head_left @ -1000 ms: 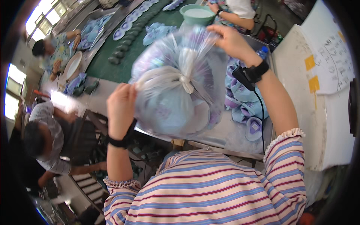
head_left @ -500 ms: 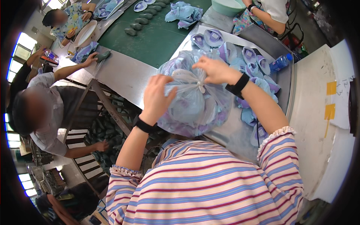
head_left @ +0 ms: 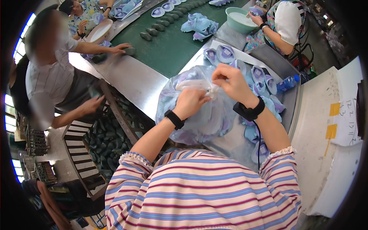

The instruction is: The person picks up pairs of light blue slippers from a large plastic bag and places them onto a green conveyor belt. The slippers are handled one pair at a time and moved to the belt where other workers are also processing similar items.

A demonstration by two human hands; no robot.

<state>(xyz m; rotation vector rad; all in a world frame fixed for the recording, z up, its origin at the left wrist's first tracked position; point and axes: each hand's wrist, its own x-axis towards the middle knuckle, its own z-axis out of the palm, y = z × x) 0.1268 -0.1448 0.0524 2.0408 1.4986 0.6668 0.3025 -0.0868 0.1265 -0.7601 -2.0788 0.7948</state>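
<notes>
A see-through plastic bag (head_left: 203, 124) stuffed with pale blue and lilac shoe uppers rests on the metal tabletop in front of me. Its gathered neck (head_left: 212, 92) is twisted into a knot at the top. My left hand (head_left: 189, 102) pinches the bag's plastic just left of the knot, fingers closed. On the other side, my right hand (head_left: 233, 85) is bent over the knot with its fingertips pressed together on the plastic. Loose blue and lilac shoe uppers (head_left: 260, 89) lie to the right of the bag.
A blue-capped bottle (head_left: 287, 83) stands at the right edge. Beyond the bag runs a green belt (head_left: 153, 55) bearing dark shoe lasts (head_left: 163, 23) and a heap of uppers (head_left: 199, 26). A co-worker (head_left: 53, 61) stands left by a crate of lasts (head_left: 107, 143); another sits near a green basin (head_left: 239, 20).
Both hands, apart and open-fingered before, have come together at the bag's knot and closed on the plastic. The left co-worker has leaned further in, one hand now on a last by the belt.
</notes>
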